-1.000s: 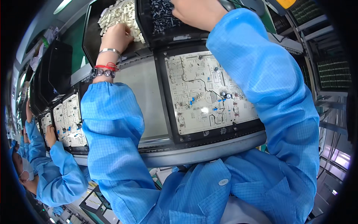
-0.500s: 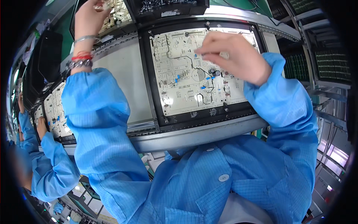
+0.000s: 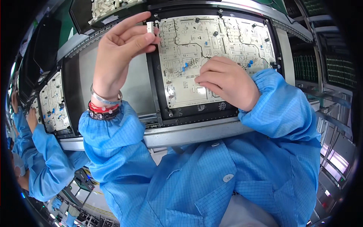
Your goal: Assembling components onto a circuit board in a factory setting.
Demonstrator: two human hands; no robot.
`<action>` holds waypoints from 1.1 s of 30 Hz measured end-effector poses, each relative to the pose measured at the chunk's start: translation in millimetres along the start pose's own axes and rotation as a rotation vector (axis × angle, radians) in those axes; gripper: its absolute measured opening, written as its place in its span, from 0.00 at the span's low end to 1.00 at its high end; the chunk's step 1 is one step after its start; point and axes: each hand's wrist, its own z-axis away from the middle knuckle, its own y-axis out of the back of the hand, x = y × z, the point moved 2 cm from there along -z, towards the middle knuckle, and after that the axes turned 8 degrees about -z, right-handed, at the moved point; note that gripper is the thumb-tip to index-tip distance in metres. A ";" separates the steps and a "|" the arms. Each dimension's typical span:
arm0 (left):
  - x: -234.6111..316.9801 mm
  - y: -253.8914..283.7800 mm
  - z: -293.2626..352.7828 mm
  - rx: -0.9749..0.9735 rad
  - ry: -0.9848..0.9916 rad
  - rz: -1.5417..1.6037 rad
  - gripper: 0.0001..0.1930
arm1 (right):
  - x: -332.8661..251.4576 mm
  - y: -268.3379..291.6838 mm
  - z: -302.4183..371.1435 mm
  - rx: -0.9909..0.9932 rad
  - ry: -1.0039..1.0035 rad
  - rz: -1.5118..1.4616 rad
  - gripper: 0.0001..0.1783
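Observation:
My left hand (image 3: 123, 51) pinches a small white pin connector (image 3: 150, 27) between thumb and fingers. It is raised over the upper left corner of a pale circuit board (image 3: 181, 96). Dark pins show along one side of the connector. Over the lower middle of the board is my right hand (image 3: 228, 81), its fingertips drawn together close to the surface. Whatever lies between those fingertips is too small or hidden to make out. Blue parts (image 3: 185, 67) and a few black cylindrical parts (image 3: 215, 33) stand on the board, which sits in a black frame (image 3: 155, 87).
A black bin of white connectors (image 3: 107, 8) stands at the far left, beyond the rail. A metal rail (image 3: 189, 135) runs along the near edge. At the left, another person's sleeve (image 3: 53, 159) reaches toward a second circuit board (image 3: 55, 102). Racks (image 3: 336, 64) stand at right.
My left hand has come from the connector bin toward me and right, now holding a white connector. My right hand has moved lower on the board. The view has shifted slightly.

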 end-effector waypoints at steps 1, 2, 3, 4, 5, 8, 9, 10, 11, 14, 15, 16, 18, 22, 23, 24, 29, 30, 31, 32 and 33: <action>-0.7 -3.1 0.9 -0.025 0.070 0.005 0.21 | 1.1 0.7 2.0 -0.002 -0.001 0.002 0.07; -0.4 -3.4 3.9 -0.044 0.144 0.007 0.20 | 0.6 0.8 2.7 -0.024 0.010 0.034 0.09; -3.1 -1.8 5.3 -0.038 0.147 0.005 0.20 | -0.3 0.2 2.8 -0.046 0.021 0.066 0.10; -7.0 -0.7 6.0 -0.055 0.090 0.077 0.18 | -1.8 -1.3 2.0 -0.048 0.024 0.061 0.10; -8.8 -2.1 5.5 -0.078 0.031 0.152 0.17 | -3.6 -1.9 2.2 -0.026 0.039 0.106 0.11; -6.5 -8.8 5.7 -0.144 0.051 0.281 0.14 | -9.6 -2.3 3.3 -0.009 0.060 0.191 0.13; -6.6 -11.0 4.9 -0.145 0.050 0.281 0.14 | -11.3 -2.5 3.4 -0.012 0.069 0.229 0.13; -6.8 -13.8 4.4 -0.162 0.058 0.317 0.14 | -12.5 -3.7 4.0 -0.011 0.069 0.230 0.13; -6.9 -15.5 4.7 -0.178 0.067 0.350 0.13 | -14.5 -6.2 5.1 -0.014 0.123 0.287 0.13; -7.7 -19.2 7.5 -0.136 0.101 0.320 0.13 | -17.6 -11.3 5.4 -0.030 0.198 0.369 0.13; -9.4 -20.5 6.5 -0.147 0.103 0.319 0.13 | -18.0 -12.7 6.0 -0.048 0.219 0.396 0.13; -12.0 -20.0 5.5 -0.130 0.111 0.301 0.13 | -17.9 -14.2 7.3 -0.042 0.210 0.399 0.13; -10.8 -19.3 5.5 -0.112 0.121 0.274 0.13 | -20.1 -17.8 7.9 -0.088 0.250 0.429 0.13; -6.3 -29.3 1.6 -0.045 0.096 0.161 0.12 | -20.9 -10.6 8.6 -0.122 0.257 0.453 0.13; -4.8 -31.8 1.1 -0.046 0.089 0.136 0.12 | -18.4 -8.1 7.5 -0.128 0.240 0.386 0.15; -2.4 -37.8 0.4 -0.027 0.084 0.113 0.13 | -16.0 -3.8 5.6 -0.132 0.222 0.319 0.16; 10.7 -71.7 1.9 -0.053 0.118 -0.131 0.16 | -5.3 69.3 -28.8 0.075 0.279 0.407 0.14; 12.4 -78.1 1.0 -0.084 0.034 -0.271 0.17 | -5.9 83.6 -43.3 0.077 0.280 0.395 0.14; 13.1 -86.2 -6.0 -0.132 -0.058 -0.404 0.18 | -6.5 102.2 -63.3 0.117 0.259 0.370 0.10; 10.6 -97.4 -18.4 -0.143 -0.154 -0.467 0.22 | -7.8 125.5 -80.8 0.170 0.227 0.375 0.07; 4.0 -97.6 -17.7 -0.138 -0.139 -0.481 0.22 | 2.8 124.5 -100.4 0.213 0.221 0.330 0.09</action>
